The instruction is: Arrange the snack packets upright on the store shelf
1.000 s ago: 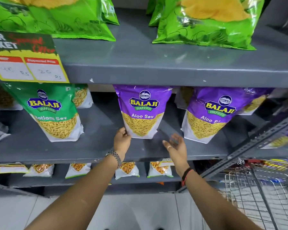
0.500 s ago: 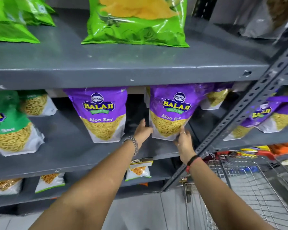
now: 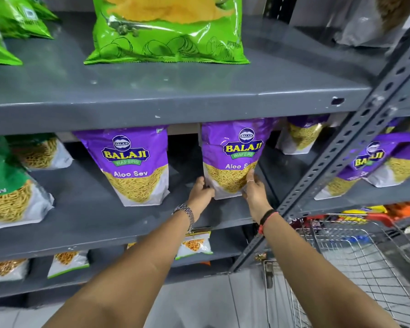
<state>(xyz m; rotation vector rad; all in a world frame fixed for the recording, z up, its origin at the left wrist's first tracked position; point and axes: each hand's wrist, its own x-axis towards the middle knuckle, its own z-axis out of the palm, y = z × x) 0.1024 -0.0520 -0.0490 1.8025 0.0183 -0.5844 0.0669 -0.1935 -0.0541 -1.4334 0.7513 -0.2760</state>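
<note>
A purple Aloo Sev packet (image 3: 232, 157) stands upright on the grey middle shelf (image 3: 85, 221), near the slotted post. My left hand (image 3: 200, 194) grips its lower left corner and my right hand (image 3: 255, 189) grips its lower right edge. A second purple Aloo Sev packet (image 3: 131, 166) stands upright to its left, a gap between them. A green sev packet (image 3: 10, 195) stands at the far left. More purple packets (image 3: 301, 136) sit behind, partly hidden.
A slotted grey upright post (image 3: 336, 162) runs diagonally at the right. A wire shopping trolley (image 3: 355, 263) stands below right. Green chip bags (image 3: 168, 29) lie on the upper shelf. Small packets (image 3: 194, 245) line the lower shelf. Purple packets (image 3: 374, 162) fill the neighbouring bay.
Both hands left the left purple packet, moved right, and closed on the bottom corners of the right purple packet. The view also shifted right.
</note>
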